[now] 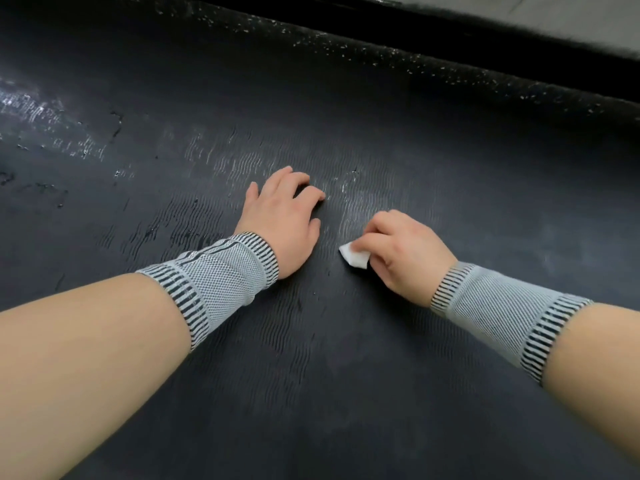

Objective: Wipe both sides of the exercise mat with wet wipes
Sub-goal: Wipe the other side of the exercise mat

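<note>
The dark charcoal exercise mat with a fine wavy ribbed texture (346,358) filled nearly the whole head view. Its far edge ran diagonally from upper left toward the right side, bordered by a black strip of speckled floor (381,53). A pale grey surface (554,19) showed in the upper right corner beyond that.

The left hand (282,225) lay palm down on the mat near the middle, fingers bent, fingertips touching the surface, holding nothing. The right hand (401,249) was just beside it, to its right and slightly nearer, fingers curled round a small folded white wet wipe (353,256). A corner of the wipe stuck out on the thumb side and rested against the mat.

Both wrists wore grey knitted wrist sleeves with black striped cuffs, left (214,282) and right (498,310).

Shiny wet streaks (45,112) showed on the mat toward its left edge, and fainter gloss just beyond the left hand.
</note>
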